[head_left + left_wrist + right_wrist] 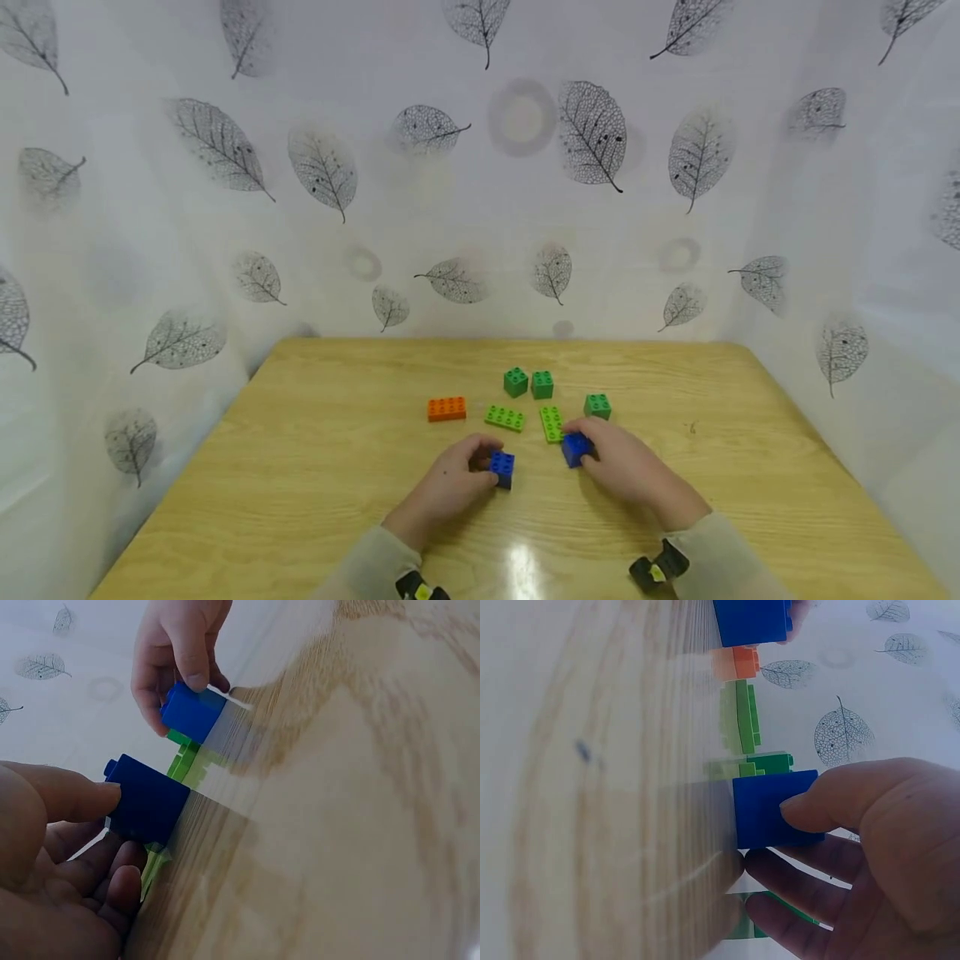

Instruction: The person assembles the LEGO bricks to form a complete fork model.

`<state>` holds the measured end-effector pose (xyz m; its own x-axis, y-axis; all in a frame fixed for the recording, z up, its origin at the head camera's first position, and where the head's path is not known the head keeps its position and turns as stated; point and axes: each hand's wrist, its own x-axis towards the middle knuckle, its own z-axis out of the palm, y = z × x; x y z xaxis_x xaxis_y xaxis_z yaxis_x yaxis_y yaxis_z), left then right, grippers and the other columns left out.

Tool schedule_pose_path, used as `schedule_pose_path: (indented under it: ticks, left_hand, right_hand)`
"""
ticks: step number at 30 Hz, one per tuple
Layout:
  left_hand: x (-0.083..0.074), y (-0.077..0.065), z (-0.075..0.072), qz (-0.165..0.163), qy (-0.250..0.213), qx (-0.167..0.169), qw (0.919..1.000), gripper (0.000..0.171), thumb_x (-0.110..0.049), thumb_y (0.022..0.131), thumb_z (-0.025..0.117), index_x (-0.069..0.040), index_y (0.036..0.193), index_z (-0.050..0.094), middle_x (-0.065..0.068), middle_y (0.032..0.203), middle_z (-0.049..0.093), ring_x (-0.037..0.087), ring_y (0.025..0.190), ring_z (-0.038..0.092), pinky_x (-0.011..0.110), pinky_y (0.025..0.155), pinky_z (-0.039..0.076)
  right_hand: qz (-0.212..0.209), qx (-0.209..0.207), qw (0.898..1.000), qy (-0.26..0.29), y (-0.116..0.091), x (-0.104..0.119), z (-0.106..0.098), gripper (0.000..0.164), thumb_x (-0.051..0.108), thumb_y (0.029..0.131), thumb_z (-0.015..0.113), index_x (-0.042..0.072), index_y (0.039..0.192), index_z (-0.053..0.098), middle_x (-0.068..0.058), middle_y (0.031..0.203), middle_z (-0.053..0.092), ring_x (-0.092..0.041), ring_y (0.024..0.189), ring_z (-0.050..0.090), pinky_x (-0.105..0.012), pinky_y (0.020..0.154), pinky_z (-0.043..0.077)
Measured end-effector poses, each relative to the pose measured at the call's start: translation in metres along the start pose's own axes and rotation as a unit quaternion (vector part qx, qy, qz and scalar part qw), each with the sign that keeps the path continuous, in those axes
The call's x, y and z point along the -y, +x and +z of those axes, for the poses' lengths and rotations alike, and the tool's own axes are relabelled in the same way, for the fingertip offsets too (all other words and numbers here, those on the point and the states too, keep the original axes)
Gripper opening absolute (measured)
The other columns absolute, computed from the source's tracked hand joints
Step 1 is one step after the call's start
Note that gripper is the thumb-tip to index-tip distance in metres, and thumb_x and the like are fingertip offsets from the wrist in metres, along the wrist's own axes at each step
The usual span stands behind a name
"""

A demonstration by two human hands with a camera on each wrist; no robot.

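My left hand [459,477] pinches a blue toy brick [502,470] between thumb and fingers, low at the tabletop. To its right, a second blue brick [576,449] is gripped by my right hand [626,460], thumb on the near side. The two blue bricks stand apart, studs up. Both thumbs lie on the bricks' flat sides in the wrist views, as with the left-hand brick [148,801] and the right-hand brick [776,810]. Just beyond the right-hand brick lies a flat lime-green brick [551,424]; another lime-green brick [505,418] lies to its left.
An orange brick [447,408] lies at the left of the group. Two dark green bricks, one left [515,382] and one right [542,384], stand at the back. A third green brick [597,406] stands beyond my right hand. A leaf-patterned curtain [480,192] surrounds the wooden table [315,433].
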<state>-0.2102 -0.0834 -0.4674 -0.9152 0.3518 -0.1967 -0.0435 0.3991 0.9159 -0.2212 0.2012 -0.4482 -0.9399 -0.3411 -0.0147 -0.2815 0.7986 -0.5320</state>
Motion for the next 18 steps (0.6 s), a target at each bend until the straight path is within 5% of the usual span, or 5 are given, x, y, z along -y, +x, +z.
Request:
schedule_pose_path:
  ticks: [11,18]
  left_hand:
    - [0.006,-0.0019,0.0008,-0.003,-0.001,0.012,0.9999,0.038,-0.02,0.089,0.076,-0.02,0.125,0.064,-0.003,0.113,0.062,0.021,0.106,0.056,0.051,0.097,0.045]
    - [0.0021,-0.001,0.0001,0.001,0.006,0.02,0.9998,0.036,-0.023,0.088,0.078,-0.024,0.122,0.065,-0.005,0.113,0.063,0.02,0.107,0.057,0.052,0.099,0.045]
  right_hand:
    - [0.005,0.009,1.0,0.02,-0.0003,0.0019,0.0081,0.041,0.011,0.093,0.07,0.015,0.133,0.064,-0.002,0.135,0.061,-0.026,0.125,0.057,-0.05,0.102,0.047]
    - [-0.012,0.012,0.999,0.045,-0.0011,0.0086,0.0058,0.042,0.017,0.094,0.071,0.017,0.135,0.063,0.001,0.128,0.064,-0.016,0.106,0.063,-0.044,0.091,0.054]
